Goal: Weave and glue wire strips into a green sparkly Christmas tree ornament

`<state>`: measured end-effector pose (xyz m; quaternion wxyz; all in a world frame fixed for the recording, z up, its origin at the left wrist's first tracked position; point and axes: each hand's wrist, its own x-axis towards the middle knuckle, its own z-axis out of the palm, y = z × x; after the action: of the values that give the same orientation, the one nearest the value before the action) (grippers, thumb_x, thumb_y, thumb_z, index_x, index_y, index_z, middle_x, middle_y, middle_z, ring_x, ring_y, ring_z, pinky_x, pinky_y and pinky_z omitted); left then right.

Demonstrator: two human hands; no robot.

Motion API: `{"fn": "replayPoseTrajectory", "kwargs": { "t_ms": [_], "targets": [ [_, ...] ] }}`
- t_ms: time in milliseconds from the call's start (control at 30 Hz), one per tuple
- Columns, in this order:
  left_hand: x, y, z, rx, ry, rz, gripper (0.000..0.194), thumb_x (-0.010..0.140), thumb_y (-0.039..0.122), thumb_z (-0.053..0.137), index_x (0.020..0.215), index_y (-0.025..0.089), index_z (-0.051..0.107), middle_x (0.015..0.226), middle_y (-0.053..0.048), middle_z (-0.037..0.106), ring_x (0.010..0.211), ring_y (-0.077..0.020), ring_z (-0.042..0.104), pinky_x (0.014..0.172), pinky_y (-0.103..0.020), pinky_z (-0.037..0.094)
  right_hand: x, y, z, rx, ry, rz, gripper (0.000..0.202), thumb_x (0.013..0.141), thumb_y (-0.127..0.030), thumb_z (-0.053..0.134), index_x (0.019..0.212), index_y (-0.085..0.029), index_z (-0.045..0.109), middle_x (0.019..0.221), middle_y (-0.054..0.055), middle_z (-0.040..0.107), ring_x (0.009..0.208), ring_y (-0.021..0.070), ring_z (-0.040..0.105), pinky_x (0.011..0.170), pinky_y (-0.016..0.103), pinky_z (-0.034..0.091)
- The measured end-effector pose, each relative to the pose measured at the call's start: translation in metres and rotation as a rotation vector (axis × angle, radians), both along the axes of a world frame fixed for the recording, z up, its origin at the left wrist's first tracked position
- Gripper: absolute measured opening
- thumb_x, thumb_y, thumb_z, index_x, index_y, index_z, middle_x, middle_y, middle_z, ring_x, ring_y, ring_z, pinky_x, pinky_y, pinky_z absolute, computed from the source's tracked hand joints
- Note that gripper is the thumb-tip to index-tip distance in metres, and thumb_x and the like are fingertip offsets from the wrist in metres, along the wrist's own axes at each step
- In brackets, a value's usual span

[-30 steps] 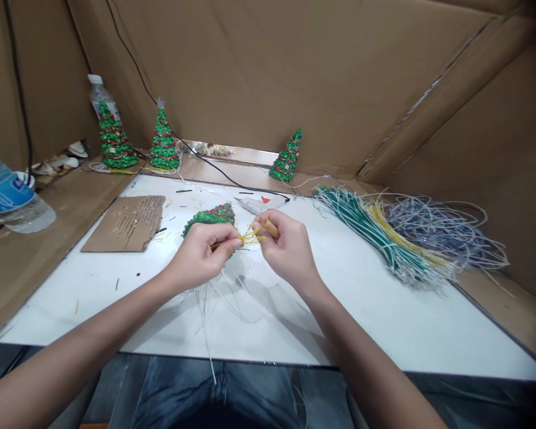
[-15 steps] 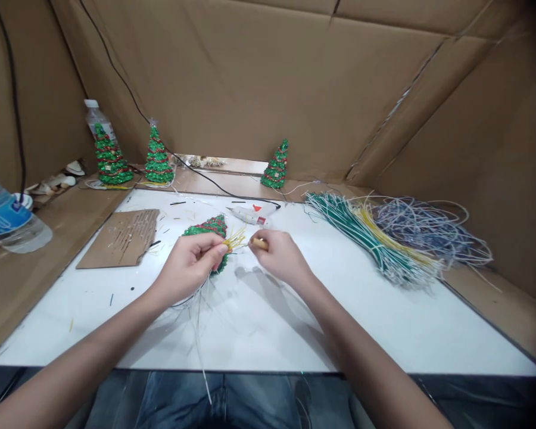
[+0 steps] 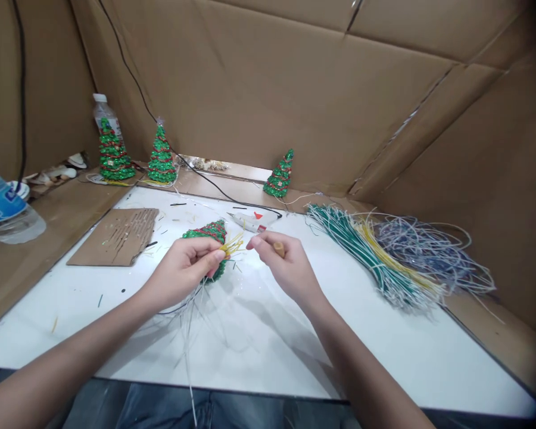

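Observation:
My left hand [image 3: 192, 262] pinches a bunch of thin yellow wires [image 3: 233, 245] between thumb and forefinger; their loose ends fan out to the right. Behind and under that hand lies a small green Christmas tree [image 3: 209, 229] with red garland, partly covered by the fingers. Long pale wires [image 3: 194, 316] trail from below the hand towards the table's front edge. Just right of the yellow ends, my right hand [image 3: 283, 262] is closed around a small tool with a wooden handle [image 3: 279, 249]; the tool's working end is hidden. Its thumb and forefinger are close together.
A white glue gun [image 3: 250, 223] lies behind the hands. Left is a scored cardboard piece [image 3: 116, 238]. Three decorated trees [image 3: 161, 155] stand at the back. On the right are bundled green wires [image 3: 352, 244] and tangled clear wires [image 3: 424, 244]. A water bottle [image 3: 9, 208] is far left.
My right hand has drawn slightly back to the right and turned, so the wooden handle sits deeper in the fist. My left hand keeps its pinch on the yellow wires. The view has tilted slightly.

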<state>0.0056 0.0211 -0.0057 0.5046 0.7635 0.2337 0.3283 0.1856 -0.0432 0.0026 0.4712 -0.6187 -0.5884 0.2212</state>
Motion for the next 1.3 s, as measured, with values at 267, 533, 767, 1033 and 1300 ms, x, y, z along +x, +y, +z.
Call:
{"fn": "replayPoseTrajectory", "kwargs": {
  "t_ms": [267,533,767,1033,1300],
  "targets": [
    [-0.001,-0.001,-0.004,0.062,0.065,0.003,0.027,0.088,0.026,0.047,0.064,0.015,0.051,0.056,0.004,0.044,0.053,-0.0078,0.038,0.049,-0.020,0.028,-0.015,-0.007,0.006,0.020,0.076,0.139,0.020,0.078,-0.033,0.065,0.073,-0.014,0.063,0.062,-0.002,0.052,0.056,0.0088,0.042,0.050,0.021,0.031],
    [-0.002,0.000,-0.004,0.052,0.069,-0.010,0.028,0.088,0.026,0.047,0.062,0.015,0.048,0.055,0.005,0.042,0.052,-0.0074,0.036,0.049,-0.021,0.027,-0.008,-0.008,0.005,-0.046,0.142,0.181,0.026,0.080,-0.033,0.061,0.062,-0.014,0.060,0.058,0.000,0.054,0.053,0.0087,0.041,0.049,0.023,0.030],
    [0.000,-0.001,-0.001,0.011,0.061,-0.028,0.028,0.086,0.026,0.047,0.061,0.016,0.047,0.055,0.005,0.041,0.050,-0.0074,0.034,0.047,-0.021,0.025,-0.007,-0.007,0.002,-0.021,0.140,0.159,0.028,0.080,-0.034,0.061,0.061,-0.015,0.055,0.051,-0.003,0.047,0.049,0.0077,0.037,0.046,0.022,0.026],
    [0.000,0.001,-0.001,-0.009,0.039,-0.011,0.026,0.085,0.027,0.048,0.062,0.016,0.047,0.054,0.004,0.041,0.049,-0.0075,0.034,0.047,-0.020,0.025,0.008,-0.009,0.010,0.101,0.198,0.029,0.023,0.076,-0.033,0.063,0.063,-0.016,0.057,0.051,-0.004,0.044,0.047,0.0078,0.035,0.046,0.023,0.025],
    [0.000,0.004,-0.001,0.012,0.046,0.010,0.029,0.085,0.029,0.049,0.060,0.015,0.048,0.054,0.003,0.043,0.050,-0.0078,0.037,0.047,-0.020,0.028,0.014,-0.001,-0.003,-0.057,-0.114,-0.087,0.032,0.075,-0.041,0.063,0.056,-0.016,0.058,0.051,-0.002,0.044,0.051,0.0103,0.038,0.050,0.025,0.028]
  ]
}}
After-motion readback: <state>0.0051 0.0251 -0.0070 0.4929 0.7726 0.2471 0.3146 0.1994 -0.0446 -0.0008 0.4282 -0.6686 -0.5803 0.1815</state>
